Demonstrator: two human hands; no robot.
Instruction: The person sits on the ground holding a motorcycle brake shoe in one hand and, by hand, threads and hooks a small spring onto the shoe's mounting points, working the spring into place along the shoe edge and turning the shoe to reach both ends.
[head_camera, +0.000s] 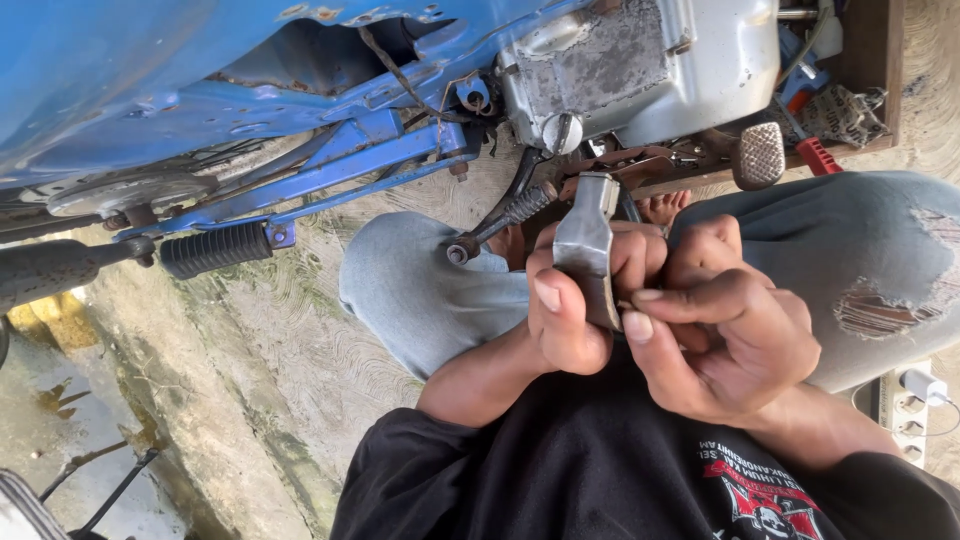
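My left hand (575, 305) grips a small grey metal bracket (588, 245), thumb pressed on its side, fingers wrapped behind it. My right hand (730, 330) closes on the bracket's lower end, thumb and fingertips pinching there. Both hands are held above my lap, between my knees in grey torn jeans (880, 270). Just beyond the bracket sits a blue motorcycle's underside, with its grey engine case (650, 65) and a black gear lever (500, 220).
A black ribbed footpeg (215, 250) on a blue bar juts out at left. A metal brake pedal (760, 155) and a red-handled tool (815, 150) lie near a wooden box at upper right. A white power strip (915, 400) lies at right. Concrete floor, wet at left.
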